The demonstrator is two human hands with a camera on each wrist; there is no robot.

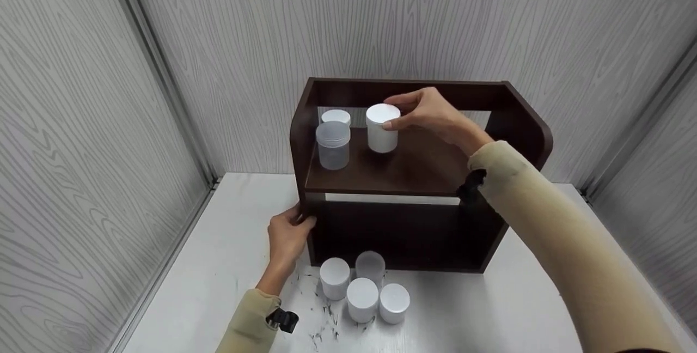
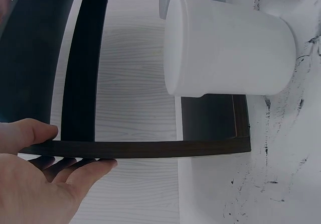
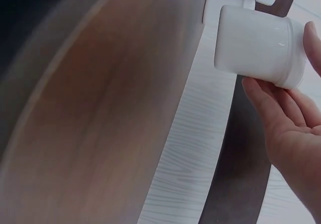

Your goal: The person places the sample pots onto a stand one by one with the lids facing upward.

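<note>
Two hands are at work: we find the right hand (image 1: 430, 116) with its grip closed round the lid end of a white jar (image 1: 381, 128) on the upper board of a dark wooden shelf (image 1: 419, 165). We find the left hand (image 1: 287, 236) clasping the shelf's left front edge. Beside the held jar stand a clear jar (image 1: 332, 145) and another white jar (image 1: 336, 117); four jars (image 1: 363, 286) cluster on the tabletop (image 1: 479, 309) before the shelf.

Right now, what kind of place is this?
Probably a staged recording booth, not a home: grey wood-grain wall panels enclose a white table holding just a dark wooden shelf unit and plain unlabelled white jars.
</note>
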